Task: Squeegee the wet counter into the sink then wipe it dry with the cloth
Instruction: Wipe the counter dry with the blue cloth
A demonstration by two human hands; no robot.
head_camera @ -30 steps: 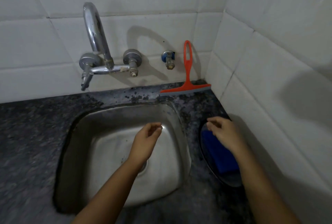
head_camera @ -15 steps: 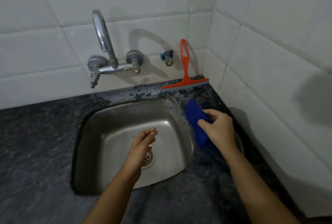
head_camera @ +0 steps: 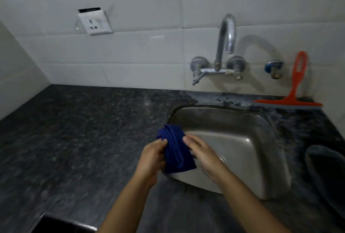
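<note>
A folded dark blue cloth point(head_camera: 176, 150) is held between both hands above the left edge of the steel sink point(head_camera: 242, 139). My left hand point(head_camera: 152, 156) grips its left side and my right hand point(head_camera: 202, 156) holds its right side. The orange squeegee point(head_camera: 293, 94) stands on the dark speckled counter point(head_camera: 84, 130) behind the sink, its handle leaning on the tiled wall at the right.
A chrome tap point(head_camera: 222, 55) juts from the wall above the sink. A small blue valve point(head_camera: 272, 67) sits beside the squeegee handle. A dark round dish point(head_camera: 328, 173) lies right of the sink. A wall socket point(head_camera: 95, 21) is at upper left.
My right hand lifted the blue cloth from the dish and carried it left over the sink. My left hand came up and took hold of it. The view swung left.
</note>
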